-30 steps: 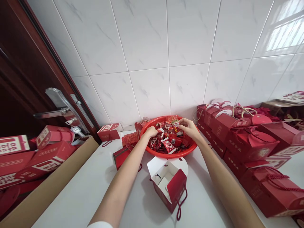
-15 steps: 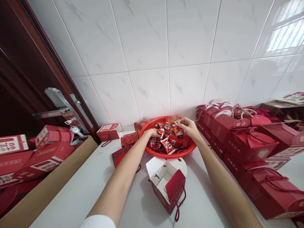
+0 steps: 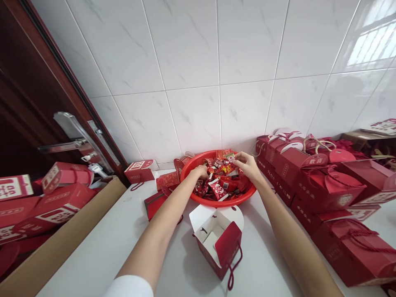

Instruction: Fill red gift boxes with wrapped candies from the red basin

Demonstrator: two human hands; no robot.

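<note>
A red plastic basin [image 3: 221, 203] full of red-wrapped candies [image 3: 218, 189] stands against the wall. My left hand [image 3: 201, 171] reaches into its left side, fingers curled down among the wrappers; what they hold is hidden. At the basin's right back side, my right hand [image 3: 246, 164] pinches a small wrapped candy [image 3: 230, 158] with a pale round mark between thumb and fingers. In front of the basin, between my forearms, stands a red gift box [image 3: 213, 251] with its white-lined flaps up and a cord handle hanging down. Some small white thing lies inside it.
Closed red gift boxes [image 3: 321, 177] are stacked along the right. More red boxes [image 3: 62, 202] fill a cardboard carton [image 3: 71, 231] at the left, beside a door with a metal handle [image 3: 74, 140]. A small red box [image 3: 140, 171] lies by the tiled wall.
My left hand has drawn its fingers in more tightly among the candies. My right hand stays nearly in place with its candy. The view has shifted slightly.
</note>
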